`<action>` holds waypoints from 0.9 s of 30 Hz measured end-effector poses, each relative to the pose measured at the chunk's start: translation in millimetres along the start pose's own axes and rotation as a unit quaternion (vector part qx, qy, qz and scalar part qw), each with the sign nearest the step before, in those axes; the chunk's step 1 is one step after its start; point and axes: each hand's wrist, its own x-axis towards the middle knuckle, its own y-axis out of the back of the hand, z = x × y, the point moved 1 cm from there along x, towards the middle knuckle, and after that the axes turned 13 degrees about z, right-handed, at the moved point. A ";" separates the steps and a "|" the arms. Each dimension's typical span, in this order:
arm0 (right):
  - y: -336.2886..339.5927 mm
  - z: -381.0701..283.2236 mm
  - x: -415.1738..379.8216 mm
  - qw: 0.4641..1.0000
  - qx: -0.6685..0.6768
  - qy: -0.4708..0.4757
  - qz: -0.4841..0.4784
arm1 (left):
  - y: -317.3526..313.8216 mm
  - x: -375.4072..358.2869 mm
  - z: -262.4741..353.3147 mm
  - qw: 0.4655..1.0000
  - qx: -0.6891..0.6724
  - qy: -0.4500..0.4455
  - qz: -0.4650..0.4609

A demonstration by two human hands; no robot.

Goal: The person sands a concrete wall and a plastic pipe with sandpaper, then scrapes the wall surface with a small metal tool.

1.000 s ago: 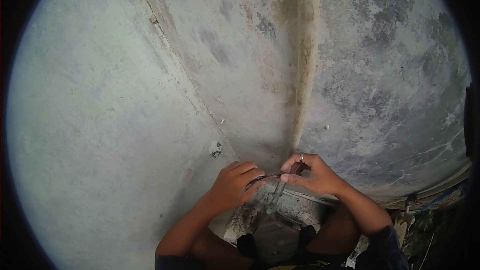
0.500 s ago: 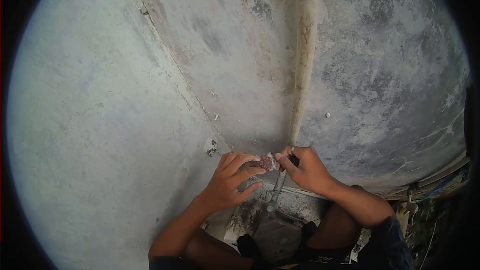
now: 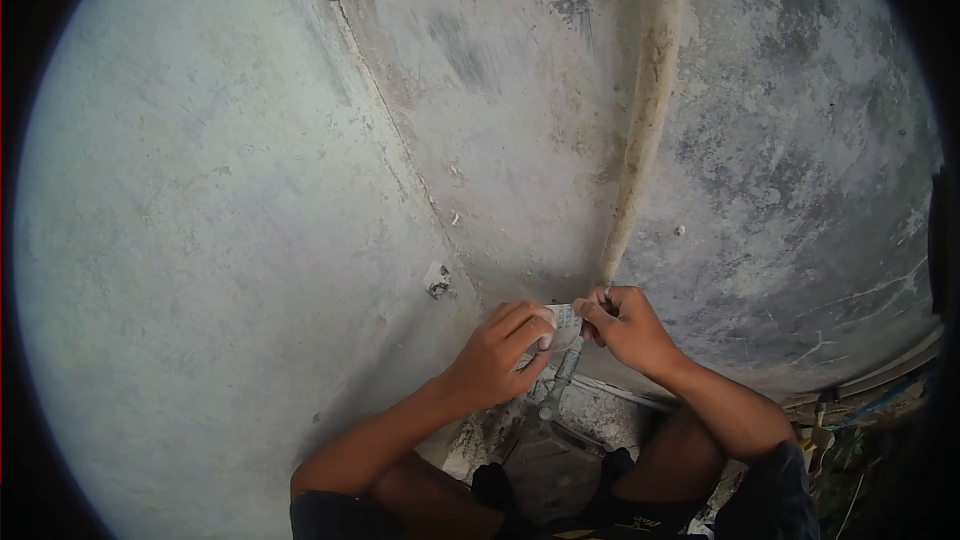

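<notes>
Near lower end of long beige rounded pipe [image 3: 650, 90], my right hand [image 3: 635, 328] pinches edge of small pale printed sheet [image 3: 565, 318]; left hand [image 3: 490, 365] curls at other side, clamped or loose, can't tell. Sheet partly exposed; what's done or left, unclear.

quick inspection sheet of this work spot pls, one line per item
surface: wall stained and flaking, fine cracks lower right
job's things: small pale piece with dark marks, between the hands; grey metal fitting below
clutter: crusty rubble beside the feet
grippers: right hand pinches the piece; left hand at its other side, grip unclear
cables: blue strand at right, type unclear
surroundings: pale pipe up the wall; greenery lower right
</notes>
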 end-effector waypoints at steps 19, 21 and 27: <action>32.9 -11.0 -14.6 0.985 -0.126 0.040 -0.109 | -19.5 36.8 -82.1 0.923 0.194 0.024 0.330; 36.1 -12.0 -18.8 0.986 -0.109 0.041 -0.116 | -47.3 27.3 -94.1 0.922 0.182 0.018 0.342; 52.1 -17.0 -29.2 0.990 -0.083 0.036 -0.107 | -133.1 -44.5 -130.8 0.919 0.192 0.047 0.340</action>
